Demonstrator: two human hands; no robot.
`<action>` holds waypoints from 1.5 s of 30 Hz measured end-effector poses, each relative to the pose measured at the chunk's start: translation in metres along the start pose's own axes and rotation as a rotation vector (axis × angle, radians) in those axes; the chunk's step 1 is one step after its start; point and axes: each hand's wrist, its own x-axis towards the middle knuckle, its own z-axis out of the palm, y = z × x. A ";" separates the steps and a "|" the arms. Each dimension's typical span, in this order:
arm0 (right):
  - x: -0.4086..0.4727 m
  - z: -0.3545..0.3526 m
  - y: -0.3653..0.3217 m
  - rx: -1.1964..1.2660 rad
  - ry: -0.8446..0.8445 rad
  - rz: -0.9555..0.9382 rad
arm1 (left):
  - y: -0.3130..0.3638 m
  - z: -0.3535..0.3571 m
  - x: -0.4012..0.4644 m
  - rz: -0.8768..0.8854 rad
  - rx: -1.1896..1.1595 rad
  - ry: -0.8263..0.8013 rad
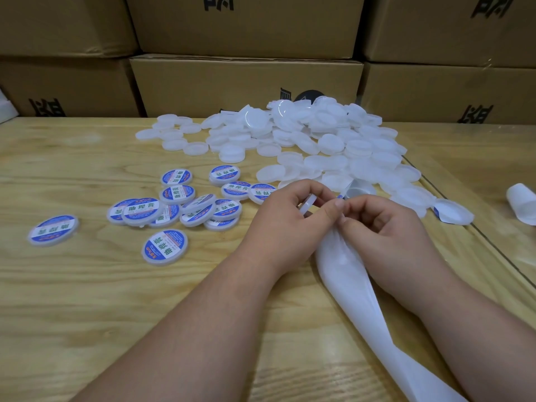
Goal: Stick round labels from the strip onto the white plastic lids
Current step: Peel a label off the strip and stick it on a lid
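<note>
White plastic lid held on edge in left hand, fingers curled round its rim. Right hand pinches the label strip just beside the lid; strip backing trails down the wooden counter between the forearms. Pile of blank lids behind the hands. Labelled lids, blue and white, scattered to the left. Cardboard boxes stacked at the back.
</note>
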 end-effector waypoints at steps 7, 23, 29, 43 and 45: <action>0.000 -0.001 0.001 0.054 -0.006 0.000 | 0.000 0.001 -0.001 0.007 0.020 0.014; 0.002 -0.002 0.002 0.070 0.036 -0.009 | 0.002 0.001 -0.001 -0.018 -0.030 0.011; 0.002 -0.002 0.001 0.141 0.066 0.029 | 0.002 0.001 -0.002 0.007 0.027 -0.003; 0.003 -0.002 0.001 0.097 0.090 0.070 | 0.003 0.001 0.002 -0.036 -0.034 0.245; 0.003 -0.003 0.002 0.104 0.090 0.074 | 0.003 0.000 0.003 -0.046 -0.035 0.294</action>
